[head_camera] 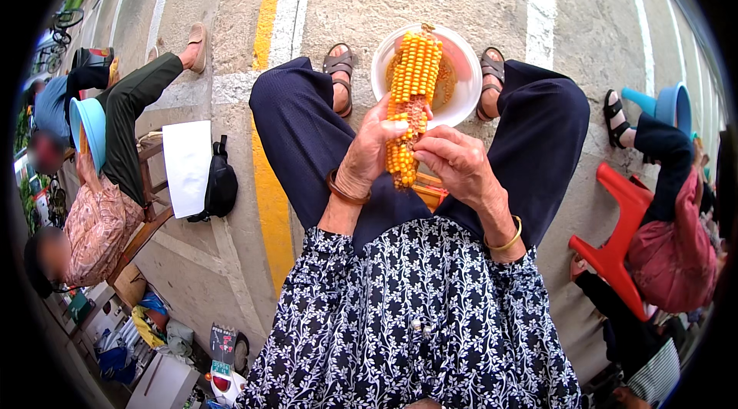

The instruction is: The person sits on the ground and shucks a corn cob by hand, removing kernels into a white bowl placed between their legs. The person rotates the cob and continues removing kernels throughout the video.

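Observation:
My left hand [368,149] grips a yellow ear of corn [416,66] around its middle, with the thumb laid across it. The ear points away from me over a white plastic basin [470,95]. A band of bare cob shows near its middle, and rows of kernels cover both ends. At the near end, the thumb and fingertips of my right hand [461,160] pinch at the kernels. Loose kernels [447,80] lie in the basin, which stands on the ground between my feet. Below the ear, part of a yellowish object [429,190] shows between my thighs.
A seated person [101,207] on the left holds a light-blue basin [86,132]. Beside them are a white sheet [187,170] and a black bag [222,181]. A red plastic stool [617,236] and another person [671,259] are on the right, near a blue basin [676,106].

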Demonstrator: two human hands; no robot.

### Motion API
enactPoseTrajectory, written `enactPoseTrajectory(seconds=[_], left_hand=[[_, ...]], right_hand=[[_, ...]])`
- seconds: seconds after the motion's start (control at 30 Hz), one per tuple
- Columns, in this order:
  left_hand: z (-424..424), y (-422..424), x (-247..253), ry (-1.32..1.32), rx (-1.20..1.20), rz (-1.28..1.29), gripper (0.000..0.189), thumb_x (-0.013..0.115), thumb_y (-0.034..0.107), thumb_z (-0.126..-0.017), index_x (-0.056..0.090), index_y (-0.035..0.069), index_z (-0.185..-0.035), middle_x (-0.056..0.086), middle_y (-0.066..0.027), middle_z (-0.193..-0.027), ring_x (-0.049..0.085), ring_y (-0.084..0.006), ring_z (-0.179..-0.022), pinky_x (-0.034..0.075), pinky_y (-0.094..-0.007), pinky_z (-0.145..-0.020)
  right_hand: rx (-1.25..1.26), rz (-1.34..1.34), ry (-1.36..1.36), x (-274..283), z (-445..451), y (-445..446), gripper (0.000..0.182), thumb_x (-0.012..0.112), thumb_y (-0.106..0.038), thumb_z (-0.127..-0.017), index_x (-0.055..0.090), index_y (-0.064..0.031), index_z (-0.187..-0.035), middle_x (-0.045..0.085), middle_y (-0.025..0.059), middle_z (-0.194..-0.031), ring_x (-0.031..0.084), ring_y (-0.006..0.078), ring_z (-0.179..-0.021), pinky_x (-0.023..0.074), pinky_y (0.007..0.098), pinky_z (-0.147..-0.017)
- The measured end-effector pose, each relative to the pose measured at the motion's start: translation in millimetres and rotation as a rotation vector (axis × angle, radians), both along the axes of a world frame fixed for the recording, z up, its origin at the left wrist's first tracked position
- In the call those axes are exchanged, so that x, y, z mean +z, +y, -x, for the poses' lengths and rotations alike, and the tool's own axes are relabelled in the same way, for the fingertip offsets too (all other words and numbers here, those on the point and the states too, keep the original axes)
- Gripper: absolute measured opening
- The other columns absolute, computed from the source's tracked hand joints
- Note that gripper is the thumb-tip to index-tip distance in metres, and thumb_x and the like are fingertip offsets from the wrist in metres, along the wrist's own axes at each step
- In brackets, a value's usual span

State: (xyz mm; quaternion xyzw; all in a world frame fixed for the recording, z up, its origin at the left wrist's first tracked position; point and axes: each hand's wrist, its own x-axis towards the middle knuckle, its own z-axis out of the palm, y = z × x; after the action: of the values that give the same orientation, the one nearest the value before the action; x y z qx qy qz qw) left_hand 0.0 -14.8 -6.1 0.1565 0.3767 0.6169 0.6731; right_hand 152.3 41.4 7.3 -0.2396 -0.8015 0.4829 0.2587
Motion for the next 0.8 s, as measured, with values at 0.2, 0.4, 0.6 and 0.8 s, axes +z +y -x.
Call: enactPoseTrajectory(seconds=[0.2, 0.4, 0.6, 0.8], left_hand=[[-1.8, 1.6, -2.9, -0.007, -0.003, 0.027, 0.046, 0.048, 0.017, -0.077, 0.041, -0.006, -0.116, 0.054, -0.0138, -0.104, 0.057, -0.0182, -0.093, 0.045, -0.0281, -0.085], [-3.1, 1.6, -4.2, -0.029, -0.014, 0.078, 0.045, 0.049, 0.018, -0.080, 0.039, -0.006, -0.117, 0.054, -0.0137, -0.103, 0.057, -0.0177, -0.092, 0.045, -0.0270, -0.084], [-2.1, 1.3, -7.8, 0.003, -0.018, 0.075, 0.045, 0.050, 0.019, -0.080, 0.039, -0.005, -0.117, 0.055, -0.0128, -0.103, 0.057, -0.0164, -0.092, 0.045, -0.0265, -0.083], [-1.9, 1.6, -2.4, 0.033, -0.018, 0.099, 0.046, 0.050, 0.019, -0.080, 0.040, -0.005, -0.117, 0.055, -0.0117, -0.102, 0.056, -0.0151, -0.092, 0.045, -0.0255, -0.082]], right_hand=[[-0.017, 0.064, 0.019, -0.8, 1.7, 0.2, 0.012, 0.065, -0.006, -0.073, 0.060, -0.0015, -0.083, 0.057, 0.0100, -0.077, 0.059, 0.0263, -0.069, 0.0480, 0.0331, -0.060], [-0.006, 0.080, 0.041, -2.9, 0.7, 2.3, 0.011, 0.065, -0.004, -0.073, 0.060, -0.0006, -0.082, 0.057, 0.0101, -0.076, 0.059, 0.0258, -0.068, 0.0476, 0.0328, -0.060], [-0.008, 0.069, 0.005, -2.4, 0.7, -0.5, 0.011, 0.064, -0.005, -0.074, 0.059, -0.0013, -0.083, 0.057, 0.0111, -0.077, 0.060, 0.0275, -0.069, 0.0480, 0.0339, -0.060], [-0.016, -0.019, -0.041, 2.3, 3.4, -4.3, 0.008, 0.061, -0.004, -0.074, 0.058, -0.0015, -0.081, 0.056, 0.0120, -0.080, 0.059, 0.0300, -0.069, 0.0479, 0.0363, -0.060]])
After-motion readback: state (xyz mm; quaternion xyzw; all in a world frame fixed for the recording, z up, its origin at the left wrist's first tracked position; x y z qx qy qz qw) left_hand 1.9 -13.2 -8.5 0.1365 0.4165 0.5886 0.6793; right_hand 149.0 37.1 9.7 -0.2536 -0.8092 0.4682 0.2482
